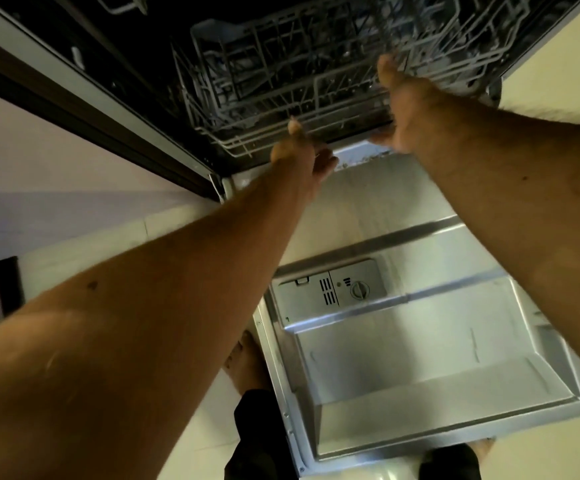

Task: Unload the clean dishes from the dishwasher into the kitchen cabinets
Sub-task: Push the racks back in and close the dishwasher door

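Scene: I stand over the open dishwasher door (pixel 420 341), which fills the lower right of the frame, both arms stretched toward the lower rack (pixel 264 95) at top centre.
Left hand: my left hand (pixel 302 154) curls on the rack's front rim, thumb up over the wire.
Right hand: my right hand (pixel 402 109) holds the same rim further right, fingers hooked underneath, thumb on top.
Dishes: dim shapes sit in the rack's left half; too dark to name.
Step, as I judge it: sliding the rack along its track.
Doing it well: I keep both hands level and move them evenly, so the rack runs straight and nothing inside rattles or tips.
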